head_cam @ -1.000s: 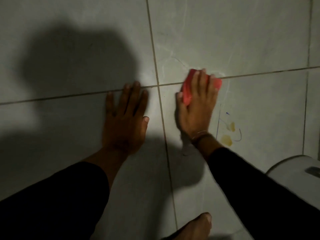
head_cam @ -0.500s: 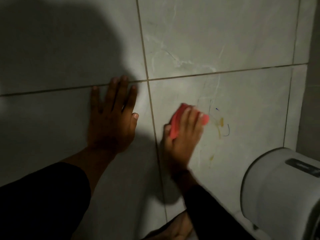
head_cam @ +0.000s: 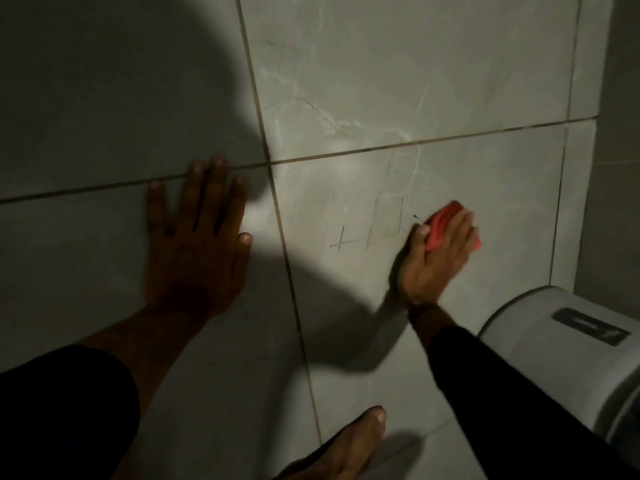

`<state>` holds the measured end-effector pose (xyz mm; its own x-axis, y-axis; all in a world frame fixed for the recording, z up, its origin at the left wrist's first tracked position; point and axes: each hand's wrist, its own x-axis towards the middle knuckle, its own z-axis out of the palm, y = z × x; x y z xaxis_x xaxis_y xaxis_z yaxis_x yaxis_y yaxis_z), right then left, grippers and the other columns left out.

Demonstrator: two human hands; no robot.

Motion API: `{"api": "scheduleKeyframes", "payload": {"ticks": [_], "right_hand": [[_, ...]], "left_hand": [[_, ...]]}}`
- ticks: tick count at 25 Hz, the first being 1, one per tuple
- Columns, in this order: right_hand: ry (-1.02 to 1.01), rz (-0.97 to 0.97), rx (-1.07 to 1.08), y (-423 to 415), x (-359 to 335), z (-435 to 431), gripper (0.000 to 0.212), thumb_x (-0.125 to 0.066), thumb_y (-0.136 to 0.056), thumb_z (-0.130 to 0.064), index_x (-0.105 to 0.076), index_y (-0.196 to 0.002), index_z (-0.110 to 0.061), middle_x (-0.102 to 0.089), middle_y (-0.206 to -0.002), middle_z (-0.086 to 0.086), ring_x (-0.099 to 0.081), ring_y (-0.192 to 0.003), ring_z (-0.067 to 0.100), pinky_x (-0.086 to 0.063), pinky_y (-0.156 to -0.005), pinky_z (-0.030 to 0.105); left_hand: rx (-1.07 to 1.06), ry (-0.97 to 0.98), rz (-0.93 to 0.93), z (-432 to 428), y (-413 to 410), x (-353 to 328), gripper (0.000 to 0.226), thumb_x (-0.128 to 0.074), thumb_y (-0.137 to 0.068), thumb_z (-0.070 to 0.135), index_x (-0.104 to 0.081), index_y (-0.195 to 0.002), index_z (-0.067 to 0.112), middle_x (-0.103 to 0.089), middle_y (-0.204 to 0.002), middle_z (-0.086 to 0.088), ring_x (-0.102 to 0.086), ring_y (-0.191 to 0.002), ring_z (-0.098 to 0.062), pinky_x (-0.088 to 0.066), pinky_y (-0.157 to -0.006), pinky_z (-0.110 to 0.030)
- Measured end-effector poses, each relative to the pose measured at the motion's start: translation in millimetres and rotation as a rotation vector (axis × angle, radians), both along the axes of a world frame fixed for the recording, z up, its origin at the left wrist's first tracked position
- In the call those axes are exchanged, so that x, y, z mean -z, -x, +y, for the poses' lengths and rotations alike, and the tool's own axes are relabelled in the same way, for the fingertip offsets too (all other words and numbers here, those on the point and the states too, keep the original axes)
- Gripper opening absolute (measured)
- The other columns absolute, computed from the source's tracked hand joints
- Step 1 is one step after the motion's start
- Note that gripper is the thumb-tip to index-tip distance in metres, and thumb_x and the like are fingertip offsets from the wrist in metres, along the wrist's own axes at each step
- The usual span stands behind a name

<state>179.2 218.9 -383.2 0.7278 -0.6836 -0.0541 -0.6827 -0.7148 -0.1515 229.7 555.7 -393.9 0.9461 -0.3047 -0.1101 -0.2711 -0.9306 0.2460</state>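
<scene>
A red sponge (head_cam: 439,226) lies flat against the grey tiled wall (head_cam: 381,81), and my right hand (head_cam: 433,261) presses it there, thumb on its left edge and fingers over its top. The hand and sponge are slightly blurred. A small blue pen cross (head_cam: 341,241) and faint grey streaks mark the tile to the left of the sponge. My left hand (head_cam: 197,244) rests flat on the wall with fingers spread, its fingertips reaching the horizontal grout line.
A white toilet tank (head_cam: 568,362) with a flush button fills the lower right corner, close under my right forearm. My bare foot (head_cam: 349,448) shows at the bottom middle. A wall corner runs down the right edge. A large shadow covers the left tiles.
My right hand has swept the sponge down from the grout line and then to the right. The yellow and blue marks it passed over no longer show. My left hand has stayed planted.
</scene>
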Motion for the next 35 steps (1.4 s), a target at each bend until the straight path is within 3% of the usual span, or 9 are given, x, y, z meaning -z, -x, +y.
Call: {"api": "scheduleKeyframes", "payload": {"ticks": [4,9,12,15,19,22,26,29,35], "right_hand": [[-0.111,0.249,-0.284,116,-21,61,0.086,-0.018,-0.109,-0.060,-0.015,-0.168,0.002,-0.003,-0.179,0.022,-0.003,-0.167,0.044,0.008,-0.138,0.045],[-0.013,-0.012,0.217,6,-7,0,0.068,-0.054,-0.109,-0.030,-0.032,-0.162,0.007,-0.027,-0.172,0.030,-0.021,-0.163,0.050,-0.011,-0.136,0.053],[0.025,-0.029,-0.172,-50,8,35,0.075,-0.041,-0.108,-0.047,-0.023,-0.169,-0.007,-0.016,-0.180,0.013,-0.011,-0.168,0.037,-0.006,-0.136,0.046],[-0.068,0.233,-0.590,51,-7,83,0.080,-0.020,-0.108,-0.063,0.003,-0.172,-0.021,0.014,-0.182,-0.001,0.009,-0.169,0.030,-0.001,-0.137,0.047],[-0.065,0.187,-0.383,68,-26,5,0.088,-0.021,-0.108,-0.062,-0.014,-0.167,0.004,-0.006,-0.178,0.026,-0.007,-0.165,0.050,-0.012,-0.132,0.069],[0.011,0.022,-0.130,-40,-11,17,0.079,-0.038,-0.105,-0.047,-0.027,-0.167,0.000,-0.022,-0.176,0.024,-0.017,-0.165,0.048,-0.010,-0.135,0.057],[-0.045,0.155,-0.690,52,-8,121,0.074,-0.037,-0.109,-0.052,-0.014,-0.172,-0.021,-0.006,-0.181,0.005,-0.006,-0.169,0.034,-0.009,-0.137,0.055],[-0.022,0.291,-0.693,137,-33,98,0.076,-0.042,-0.103,-0.043,-0.019,-0.169,-0.013,-0.013,-0.174,0.012,-0.017,-0.163,0.044,-0.032,-0.121,0.077],[0.042,-0.055,-0.253,-109,-8,39,0.072,-0.046,-0.106,-0.042,-0.034,-0.166,-0.004,-0.031,-0.175,0.020,-0.024,-0.163,0.045,-0.025,-0.129,0.063]], "left_hand": [[-0.010,-0.010,0.019,0,-1,-3,0.075,-0.035,-0.103,0.042,-0.018,-0.171,0.016,-0.007,-0.181,-0.014,-0.007,-0.168,-0.036,-0.001,-0.129,-0.069],[-0.008,-0.016,0.003,1,0,-2,0.073,-0.033,-0.104,0.043,-0.021,-0.170,0.015,-0.007,-0.181,-0.013,-0.007,-0.168,-0.036,0.000,-0.130,-0.068],[-0.007,-0.017,-0.005,0,-1,-1,0.073,-0.032,-0.104,0.043,-0.021,-0.170,0.015,-0.009,-0.181,-0.014,-0.009,-0.168,-0.036,-0.001,-0.130,-0.069],[-0.019,-0.014,-0.004,1,-1,-5,0.073,-0.037,-0.103,0.042,-0.024,-0.169,0.014,-0.013,-0.180,-0.015,-0.012,-0.167,-0.037,-0.004,-0.129,-0.070],[-0.027,-0.008,-0.028,-3,1,-6,0.074,-0.043,-0.100,0.040,-0.029,-0.168,0.014,-0.019,-0.179,-0.016,-0.017,-0.166,-0.038,-0.007,-0.129,-0.070],[-0.015,-0.020,-0.040,-3,2,-1,0.077,-0.043,-0.098,0.041,-0.026,-0.169,0.016,-0.016,-0.179,-0.015,-0.014,-0.166,-0.037,-0.001,-0.130,-0.067],[-0.014,-0.043,-0.061,-2,0,2,0.078,-0.042,-0.098,0.042,-0.023,-0.169,0.016,-0.012,-0.180,-0.014,-0.010,-0.167,-0.036,-0.001,-0.130,-0.067],[-0.012,-0.047,-0.059,-1,1,4,0.078,-0.042,-0.100,0.042,-0.021,-0.170,0.016,-0.011,-0.180,-0.014,-0.009,-0.167,-0.036,-0.001,-0.130,-0.068],[0.000,-0.060,-0.077,-1,1,7,0.076,-0.035,-0.103,0.042,-0.017,-0.171,0.016,-0.008,-0.181,-0.014,-0.008,-0.167,-0.036,-0.003,-0.130,-0.069]]}}
